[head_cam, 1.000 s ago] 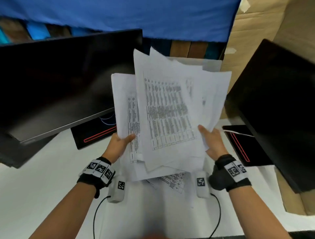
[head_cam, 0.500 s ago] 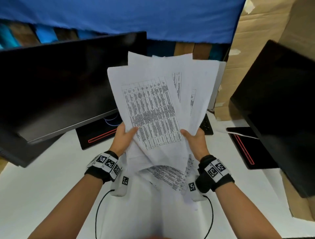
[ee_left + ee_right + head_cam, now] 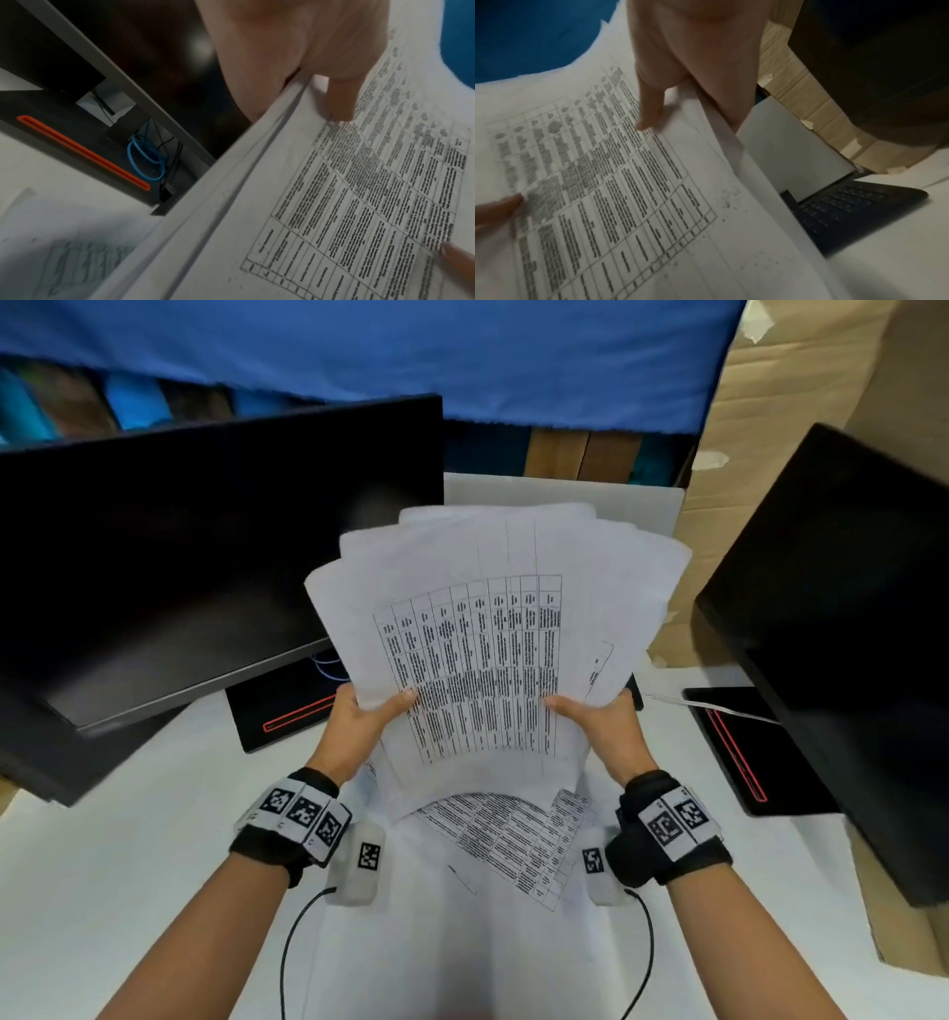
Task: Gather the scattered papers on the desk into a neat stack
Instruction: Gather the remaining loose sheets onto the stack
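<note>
A sheaf of white papers [image 3: 477,634] printed with tables is held up above the white desk [image 3: 102,865], its sheets still fanned at the top. My left hand [image 3: 359,716] grips the sheaf's left edge, thumb on the front. My right hand [image 3: 606,721] grips the right edge the same way. In the left wrist view the left thumb [image 3: 339,97] presses on the top sheet of the papers [image 3: 334,203]. The right wrist view shows the right thumb [image 3: 649,105] on the papers [image 3: 628,182]. More printed sheets [image 3: 513,845] lie on the desk below the sheaf.
A black monitor [image 3: 179,546] stands at the left and another [image 3: 847,608] at the right, each on a black base with a red stripe [image 3: 292,711]. A dark keyboard [image 3: 847,211] lies behind the papers. Cardboard [image 3: 770,428] fills the back right.
Both hands have drawn the sheets closer together; the fan of papers is narrower and more squared, and it has turned to face me more squarely.
</note>
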A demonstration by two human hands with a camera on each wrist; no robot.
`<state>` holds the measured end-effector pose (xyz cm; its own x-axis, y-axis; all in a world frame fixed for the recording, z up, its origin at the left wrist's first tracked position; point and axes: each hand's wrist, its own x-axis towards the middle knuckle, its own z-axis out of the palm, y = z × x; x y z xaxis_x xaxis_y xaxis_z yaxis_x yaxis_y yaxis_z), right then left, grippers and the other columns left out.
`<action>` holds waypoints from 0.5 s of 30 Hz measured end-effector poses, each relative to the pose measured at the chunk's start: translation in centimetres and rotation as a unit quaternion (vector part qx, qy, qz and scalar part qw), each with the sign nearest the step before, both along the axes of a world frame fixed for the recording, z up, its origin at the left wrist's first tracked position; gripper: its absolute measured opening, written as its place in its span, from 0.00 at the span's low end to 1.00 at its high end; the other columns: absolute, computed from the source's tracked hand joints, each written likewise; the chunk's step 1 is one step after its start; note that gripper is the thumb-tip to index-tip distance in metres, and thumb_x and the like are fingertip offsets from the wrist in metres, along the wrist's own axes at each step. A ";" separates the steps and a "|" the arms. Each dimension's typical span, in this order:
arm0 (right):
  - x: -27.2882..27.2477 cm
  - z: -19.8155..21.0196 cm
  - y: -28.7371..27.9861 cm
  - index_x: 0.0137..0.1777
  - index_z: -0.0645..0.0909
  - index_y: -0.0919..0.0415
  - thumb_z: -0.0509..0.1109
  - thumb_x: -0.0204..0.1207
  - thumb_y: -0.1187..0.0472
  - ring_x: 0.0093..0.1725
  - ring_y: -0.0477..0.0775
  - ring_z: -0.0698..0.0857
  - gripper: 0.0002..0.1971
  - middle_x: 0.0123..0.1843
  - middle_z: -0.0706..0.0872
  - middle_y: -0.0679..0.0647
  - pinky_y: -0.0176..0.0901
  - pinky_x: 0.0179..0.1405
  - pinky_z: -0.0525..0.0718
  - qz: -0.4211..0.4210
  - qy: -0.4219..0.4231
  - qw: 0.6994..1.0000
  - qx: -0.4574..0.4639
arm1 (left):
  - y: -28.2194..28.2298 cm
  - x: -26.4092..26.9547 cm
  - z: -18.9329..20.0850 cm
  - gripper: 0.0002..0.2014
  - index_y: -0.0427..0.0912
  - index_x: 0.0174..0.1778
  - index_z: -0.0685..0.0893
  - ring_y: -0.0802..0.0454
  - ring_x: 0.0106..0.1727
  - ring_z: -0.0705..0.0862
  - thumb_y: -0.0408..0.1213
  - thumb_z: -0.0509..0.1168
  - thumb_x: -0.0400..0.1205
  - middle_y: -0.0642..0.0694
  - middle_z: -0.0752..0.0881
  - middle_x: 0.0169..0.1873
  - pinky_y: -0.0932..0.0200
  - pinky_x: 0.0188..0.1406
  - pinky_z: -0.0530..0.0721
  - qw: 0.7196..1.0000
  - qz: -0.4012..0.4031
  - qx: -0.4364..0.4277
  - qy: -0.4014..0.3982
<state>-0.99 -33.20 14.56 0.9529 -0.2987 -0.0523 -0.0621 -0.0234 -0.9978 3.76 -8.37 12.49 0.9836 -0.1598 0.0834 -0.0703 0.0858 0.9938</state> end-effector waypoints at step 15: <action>0.6 1.6 0.4 0.41 0.80 0.47 0.78 0.65 0.67 0.41 0.31 0.86 0.14 0.42 0.86 0.42 0.26 0.45 0.82 0.039 -0.032 0.998 -0.028 | -0.2 0.6 2.3 0.15 0.53 0.45 0.82 0.69 0.42 0.88 0.29 0.73 0.69 0.69 0.90 0.36 0.74 0.40 0.84 0.998 -0.035 0.033 -0.037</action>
<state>-0.34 -32.83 16.17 0.9744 -0.2236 0.0240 0.0057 -0.0825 -0.9966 4.33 -8.54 14.78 0.9615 -0.2351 0.1420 -0.1396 0.0271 0.9898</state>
